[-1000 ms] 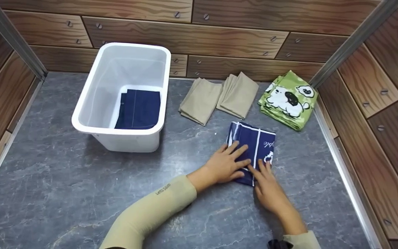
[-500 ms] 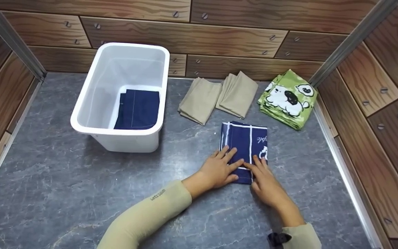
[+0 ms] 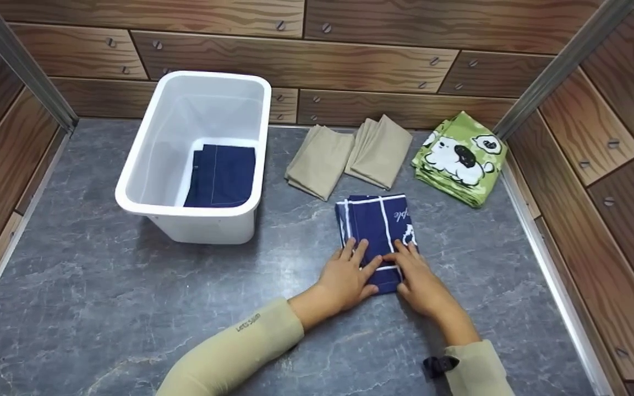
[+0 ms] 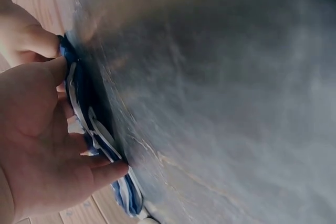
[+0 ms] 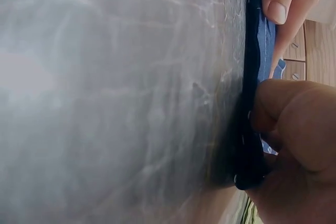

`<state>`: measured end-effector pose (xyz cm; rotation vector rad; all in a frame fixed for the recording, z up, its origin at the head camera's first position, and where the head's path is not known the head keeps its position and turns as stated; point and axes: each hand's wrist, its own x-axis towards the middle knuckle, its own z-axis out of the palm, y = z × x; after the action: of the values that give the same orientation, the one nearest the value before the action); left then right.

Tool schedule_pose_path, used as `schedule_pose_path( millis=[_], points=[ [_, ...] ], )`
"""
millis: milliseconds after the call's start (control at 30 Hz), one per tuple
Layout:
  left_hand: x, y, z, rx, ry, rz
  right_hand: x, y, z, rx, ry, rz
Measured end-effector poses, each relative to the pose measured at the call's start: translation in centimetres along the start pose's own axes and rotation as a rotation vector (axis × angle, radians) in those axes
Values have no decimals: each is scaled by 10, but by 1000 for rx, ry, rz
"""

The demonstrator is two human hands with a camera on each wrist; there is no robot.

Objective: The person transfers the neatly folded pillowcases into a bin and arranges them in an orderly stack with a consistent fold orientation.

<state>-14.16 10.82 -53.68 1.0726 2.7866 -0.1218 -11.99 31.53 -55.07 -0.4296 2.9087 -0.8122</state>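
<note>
A folded navy cloth (image 3: 367, 223) with white lines and a white print lies flat on the grey marbled surface. My left hand (image 3: 343, 279) rests on its near left part, fingers spread and straight. On the near right part lies my right hand (image 3: 420, 281), its fingertips close to the left hand's. From the side, the left wrist view shows the cloth's layered edge (image 4: 100, 135) under my left fingers (image 4: 110, 174). In the right wrist view, my right thumb (image 5: 268, 111) sits at the cloth's near edge (image 5: 266, 51).
A white plastic bin (image 3: 207, 225) stands at the left with folded dark blue cloth (image 3: 226, 176) inside. Two folded beige cloths (image 3: 320, 162) (image 3: 381, 154) and a folded green dog-print cloth (image 3: 463, 159) lie along the back. Wood-patterned walls (image 3: 350, 66) enclose the surface.
The navy cloth has slid to the left across the surface and turned slightly, with both hands moving along on it. The bin and the other cloths stay in place.
</note>
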Motion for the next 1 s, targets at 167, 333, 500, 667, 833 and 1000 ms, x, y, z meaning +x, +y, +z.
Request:
schedule_pose_path(
  millis=[167,333,500,667,833,1000],
  points=[
    [-2,3,2,-9,4,-25,1,0,2,-9,7,-4],
    [-2,1,3,-24,5,-27,1,0,4,-1,22,1],
    [-1,-6,5,-130,58,22,-1,2,0,49,33,-4],
    [-8,-21,10,-406,244,108,-6,6,-4,122,128,-7],
    [-16,-33,7,-732,397,41,-14,7,-9,217,251,0],
    [-21,-38,0,-1169,478,-109,-19,1,-15,393,337,65]
  ],
)
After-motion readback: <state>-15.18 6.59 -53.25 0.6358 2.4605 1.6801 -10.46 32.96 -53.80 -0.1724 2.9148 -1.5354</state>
